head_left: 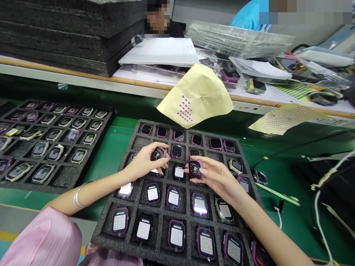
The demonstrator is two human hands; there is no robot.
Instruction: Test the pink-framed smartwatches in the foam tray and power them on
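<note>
My left hand is closed around a purple-rimmed smartwatch body with a lit, dark-coloured screen. In my right hand is a second purple smartwatch body, gripped between thumb and fingers, its screen also lit. Both are held over a grey foam tray split into square compartments. Many compartments hold watch bodies; those in the nearer rows, such as this purple one, show white grid-like screens. Farther back the screens are dark, as on this watch. My hands cover part of the middle compartments.
Another foam tray with mostly pale-rimmed watches lies left. Behind, a shelf carries stacked black foam, papers and plastic trays. A yellow sheet hangs from its edge. Cables and a green stick are right. A person sits beyond.
</note>
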